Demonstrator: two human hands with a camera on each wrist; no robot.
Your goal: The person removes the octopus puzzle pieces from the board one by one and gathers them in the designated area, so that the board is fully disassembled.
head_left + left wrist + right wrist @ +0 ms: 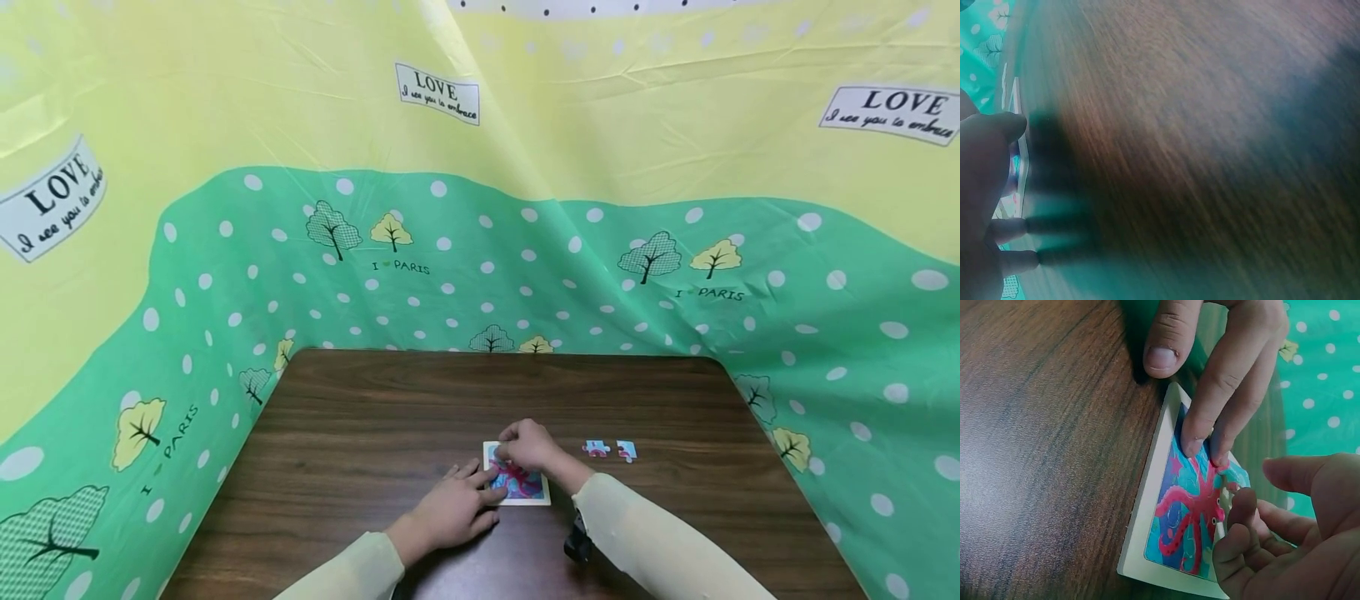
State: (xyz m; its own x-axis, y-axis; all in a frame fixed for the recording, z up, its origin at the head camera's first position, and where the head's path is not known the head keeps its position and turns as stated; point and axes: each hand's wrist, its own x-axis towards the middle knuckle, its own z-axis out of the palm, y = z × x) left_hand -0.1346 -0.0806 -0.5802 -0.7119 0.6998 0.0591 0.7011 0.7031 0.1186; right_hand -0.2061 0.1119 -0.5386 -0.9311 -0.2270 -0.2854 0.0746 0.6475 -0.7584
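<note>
A small jigsaw puzzle [529,492] with a pink octopus on blue sits in a pale frame [1140,565] on the table. My left hand [456,504] lies at its left side, straight fingers [1210,406] pressing on the picture and the thumb [1169,344] beside the frame. Over the far left part of the puzzle, my right hand [531,446] has its fingers curled down at a blue and pink puzzle piece [1239,477], which stands slightly raised at the picture's edge. The left wrist view catches only the left fingers [1007,128] along the frame's edge.
Two loose puzzle pieces lie to the right of the frame: one piece [596,448] nearer, another piece [626,451] farther right. A dark wooden table [360,408] carries everything. Behind and beside it hangs a green and yellow patterned cloth [465,217].
</note>
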